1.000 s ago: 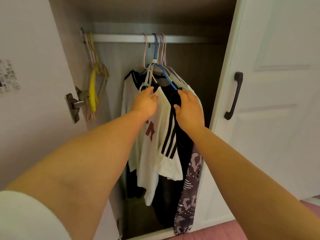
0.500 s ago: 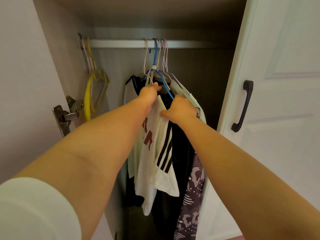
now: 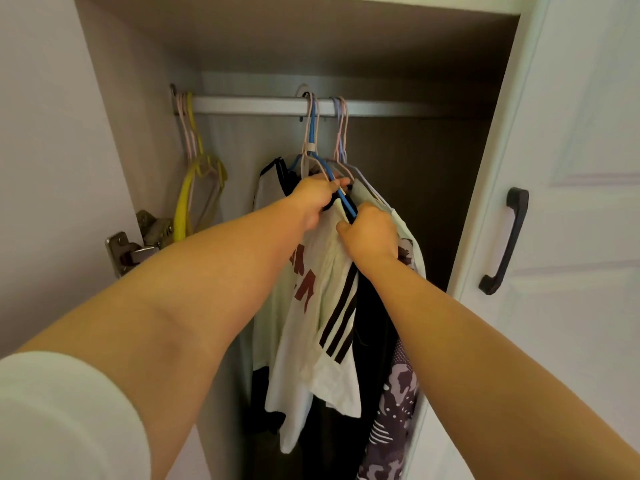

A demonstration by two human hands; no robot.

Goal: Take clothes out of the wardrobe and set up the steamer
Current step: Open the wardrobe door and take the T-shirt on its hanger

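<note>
Inside the open wardrobe, several garments hang from a silver rail [image 3: 256, 106]. In front is a white T-shirt [image 3: 311, 327] with red letters and black sleeve stripes, hung on a blue hanger [image 3: 312, 133]. My left hand [image 3: 317, 199] grips the hanger's shoulder and the shirt's collar. My right hand [image 3: 370, 233] holds the hanger's right arm and the cloth just below it. Behind hang a pale shirt [image 3: 405, 223], a dark garment [image 3: 370, 327] and a purple patterned one [image 3: 391, 424]. No steamer is in view.
Empty yellow and pink hangers [image 3: 194, 188] hang at the rail's left end beside a metal door hinge [image 3: 128, 251]. The right wardrobe door [image 3: 571, 237] stands open with a black handle [image 3: 504, 240]. The left door [image 3: 45, 168] fills the left edge.
Both hands have moved up from the shirt's shoulders to the blue hanger and closed around it. My head has tilted up and come closer to the rail.
</note>
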